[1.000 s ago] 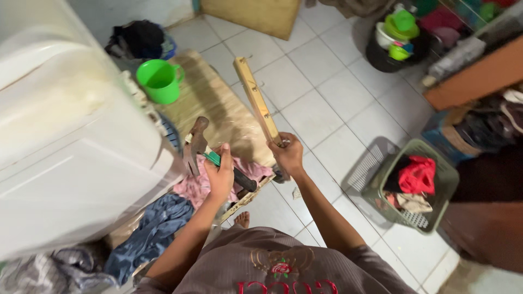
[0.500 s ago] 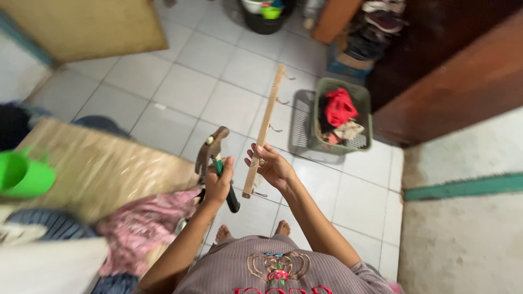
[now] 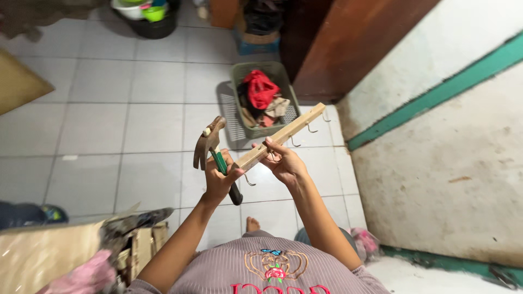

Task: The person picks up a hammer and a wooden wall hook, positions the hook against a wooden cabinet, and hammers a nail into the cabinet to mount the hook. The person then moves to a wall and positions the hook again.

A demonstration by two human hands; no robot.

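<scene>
My left hand [image 3: 220,179] grips a claw hammer [image 3: 210,146] by its green and black handle, head up. A pale wooden strip [image 3: 283,136] with several metal hooks along its lower edge lies across both hands. My right hand [image 3: 284,163] holds it near the lower end, while the left thumb touches that end. The strip slants up to the right, toward the white wall [image 3: 452,158].
A green laundry basket [image 3: 263,100] with red and tan clothes stands on the white tiled floor [image 3: 136,125] ahead. A brown wooden door [image 3: 354,43] is behind it. A dark bucket [image 3: 147,19] sits at top left. Cardboard and clothes [image 3: 92,256] lie at lower left.
My view has swung right, away from the white appliance and toward the wall. The strip has tipped from nearly upright to slanting right. Both hands kept their hold.
</scene>
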